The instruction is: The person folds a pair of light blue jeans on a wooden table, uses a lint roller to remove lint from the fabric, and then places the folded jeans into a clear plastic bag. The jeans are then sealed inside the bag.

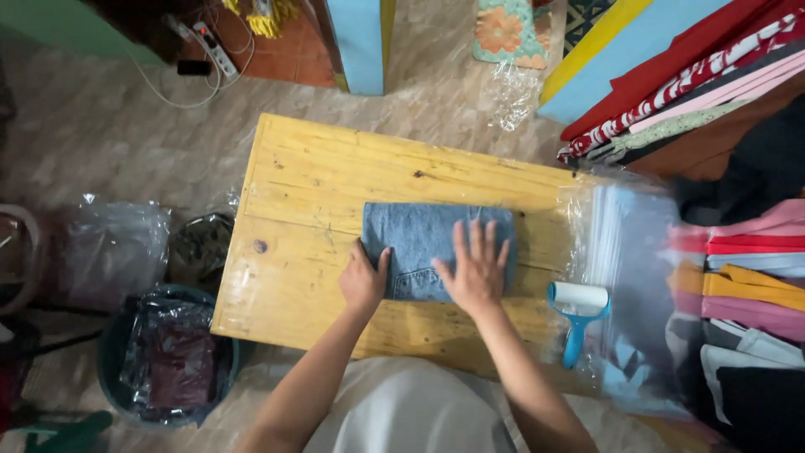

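we look down on what seems a small clothing shop or home garment-packing room. folded garments (746, 277) in many colours lie stacked at the right, with bolts of cloth (671, 75) leaning above them. a pile of clear plastic bags (629, 252) rests on the wooden counter (302, 184) beside a blue lint roller (577, 317). a bin (168, 352) holding bagged clothes stands on the tiled floor (101, 134).
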